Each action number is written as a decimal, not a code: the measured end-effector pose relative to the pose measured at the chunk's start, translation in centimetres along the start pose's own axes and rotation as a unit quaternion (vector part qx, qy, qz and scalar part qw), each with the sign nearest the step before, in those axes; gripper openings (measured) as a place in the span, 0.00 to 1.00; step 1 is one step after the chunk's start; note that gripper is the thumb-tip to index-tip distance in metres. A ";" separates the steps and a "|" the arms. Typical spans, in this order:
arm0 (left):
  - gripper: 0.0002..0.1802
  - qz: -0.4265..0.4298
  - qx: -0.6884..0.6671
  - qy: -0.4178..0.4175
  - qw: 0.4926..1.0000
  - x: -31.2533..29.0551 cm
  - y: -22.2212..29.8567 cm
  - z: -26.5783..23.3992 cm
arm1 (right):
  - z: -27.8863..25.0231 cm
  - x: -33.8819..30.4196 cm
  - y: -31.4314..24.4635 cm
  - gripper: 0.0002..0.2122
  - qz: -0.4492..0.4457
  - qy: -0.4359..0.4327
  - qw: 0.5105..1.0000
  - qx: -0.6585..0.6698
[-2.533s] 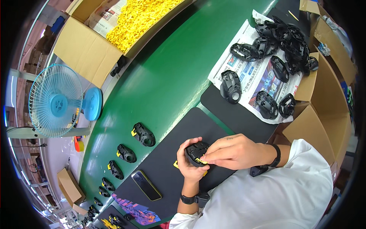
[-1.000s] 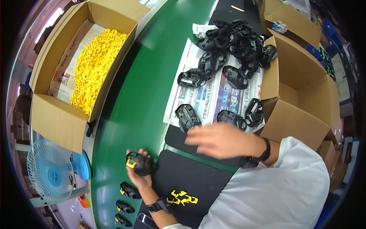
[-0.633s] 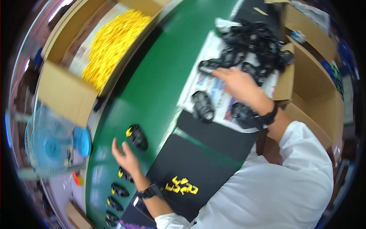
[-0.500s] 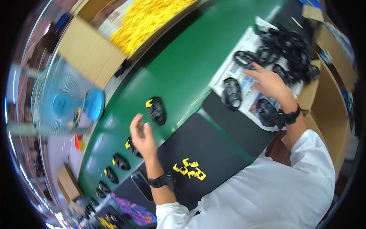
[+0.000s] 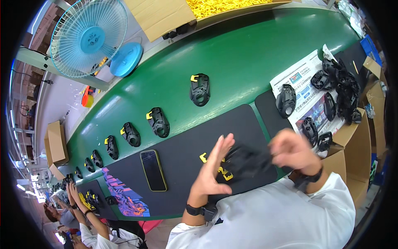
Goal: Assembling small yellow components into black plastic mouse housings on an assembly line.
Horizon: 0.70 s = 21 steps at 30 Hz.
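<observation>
My right hand (image 5: pixel 293 151) grips the right end of a black plastic mouse shell (image 5: pixel 251 161), smeared by motion, above the black mat (image 5: pixel 195 143). Beside the shell's left end, my left hand (image 5: pixel 209 174) is open, thumb apart from straight fingers; whether it touches the shell I cannot tell. Several small yellow clips (image 5: pixel 226 174) lie on the mat under the shell, partly hidden. On the green bench a mouse shell with a yellow clip (image 5: pixel 200 90) lies farthest right in a row of similar ones (image 5: pixel 158 123).
Several black shells (image 5: pixel 346 89) are heaped on newspaper (image 5: pixel 304 74) at the right, by cardboard boxes (image 5: pixel 352 157). A phone (image 5: pixel 153 170) lies on the mat. A blue fan (image 5: pixel 92 39) and a carton of yellow parts (image 5: pixel 219 7) stand behind. Co-workers' hands (image 5: pixel 74 195) are at far left.
My right hand has come from the newspaper to the mat with a black shell in it. My left hand has moved from near the clipped shell to beside the yellow clips. The view has turned.
</observation>
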<state>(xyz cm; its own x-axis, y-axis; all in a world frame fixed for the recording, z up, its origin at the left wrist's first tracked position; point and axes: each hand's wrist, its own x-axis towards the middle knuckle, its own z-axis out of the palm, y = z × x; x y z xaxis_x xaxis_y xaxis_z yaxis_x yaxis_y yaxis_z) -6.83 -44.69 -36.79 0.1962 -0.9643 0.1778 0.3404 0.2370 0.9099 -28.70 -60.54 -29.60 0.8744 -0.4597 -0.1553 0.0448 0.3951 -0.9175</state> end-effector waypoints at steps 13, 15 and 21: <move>0.53 0.065 -0.187 0.269 0.943 -8.4 0.6 -2.5 | 5.0 9.4 7.9 0.14 -0.184 -0.178 0.703 -0.663; 0.54 0.046 -0.195 0.280 0.939 -8.5 0.5 -2.3 | 4.8 9.7 8.2 0.13 -0.142 -0.242 0.667 -0.690; 0.56 0.000 -0.126 0.282 0.951 -6.4 -0.2 -1.4 | 4.3 8.8 6.2 0.13 -0.101 -0.152 0.798 -0.574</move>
<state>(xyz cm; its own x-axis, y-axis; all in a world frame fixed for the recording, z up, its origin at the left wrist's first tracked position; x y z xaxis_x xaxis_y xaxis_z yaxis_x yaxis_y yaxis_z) -6.83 -38.42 -38.70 0.6341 -0.7645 -0.1160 0.5356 0.3261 0.7790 -18.69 -58.74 -35.08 0.9900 -0.1390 -0.0247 -0.1195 -0.7319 -0.6708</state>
